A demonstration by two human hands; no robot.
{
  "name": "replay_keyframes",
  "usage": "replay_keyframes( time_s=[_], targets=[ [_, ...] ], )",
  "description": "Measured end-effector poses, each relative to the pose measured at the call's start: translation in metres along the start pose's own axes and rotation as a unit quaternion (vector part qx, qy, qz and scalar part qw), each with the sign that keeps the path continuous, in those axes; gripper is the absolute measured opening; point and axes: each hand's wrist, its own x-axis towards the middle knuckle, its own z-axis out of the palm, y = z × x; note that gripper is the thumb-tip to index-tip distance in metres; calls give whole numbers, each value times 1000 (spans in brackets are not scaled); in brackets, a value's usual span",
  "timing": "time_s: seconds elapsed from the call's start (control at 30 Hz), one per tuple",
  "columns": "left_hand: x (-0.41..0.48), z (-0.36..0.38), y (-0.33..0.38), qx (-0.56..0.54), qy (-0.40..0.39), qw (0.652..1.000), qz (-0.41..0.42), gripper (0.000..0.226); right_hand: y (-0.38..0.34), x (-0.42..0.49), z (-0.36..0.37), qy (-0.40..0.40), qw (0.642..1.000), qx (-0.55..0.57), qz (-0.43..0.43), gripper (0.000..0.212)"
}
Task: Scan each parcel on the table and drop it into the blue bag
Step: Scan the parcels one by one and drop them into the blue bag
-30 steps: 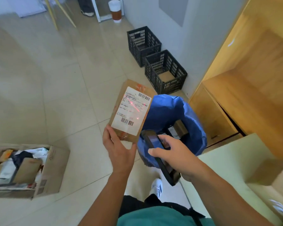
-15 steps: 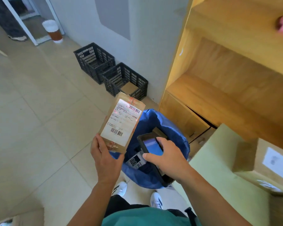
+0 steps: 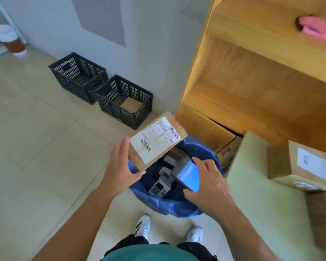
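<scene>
Pale floor tiles point(image 3: 36, 157) fill the left side, with a cup point(image 3: 8, 40) at ten o'clock and two black crates by the wall, a far crate point(image 3: 77, 76) and a near crate point(image 3: 124, 102). Near the middle the left hand point(image 3: 120, 166) holds the parcel point(image 3: 156, 140) by its near end, fingers point(image 3: 123, 147) straight along one corner and thumb at the other, clamped across it. The parcel hangs tilted, label up, over the eleven o'clock rim of the blue bag point(image 3: 177, 208), which stands on the floor with other packets point(image 3: 158, 189) inside. At the parcel's four o'clock the right hand point(image 3: 209, 183) grips the scanner point(image 3: 186, 174) above the bag, fingers wrapped round its lit screen. Further right a bench point(image 3: 262, 204) carries a labelled box point(image 3: 299, 166), and a wooden shelf point(image 3: 252, 81) rises at one o'clock.
</scene>
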Motion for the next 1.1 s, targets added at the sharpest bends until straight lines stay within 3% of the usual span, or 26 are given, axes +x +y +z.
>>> replay_keyframes(
  time_s=[0.13,0.33,0.57,0.73,0.87,0.93,1.1],
  targets=[
    [39,-40,-2,32,-78,993,85,131,6,-5,8,15,997,51,60,93],
    [39,-19,9,46,-135,983,114,131,30,-18,22,58,984,136,103,94],
    [12,38,3,96,-210,970,80,132,73,-32,33,71,960,181,202,88],
    [15,68,-3,98,-280,949,104,133,98,-41,45,81,943,208,246,88],
    [25,102,3,104,-262,956,84,132,102,-39,59,87,927,235,279,88],
    [32,122,9,78,-243,964,69,136,99,-38,66,86,922,243,288,88],
    [43,161,31,18,-317,945,75,136,100,-26,67,121,905,263,312,89]
  ],
)
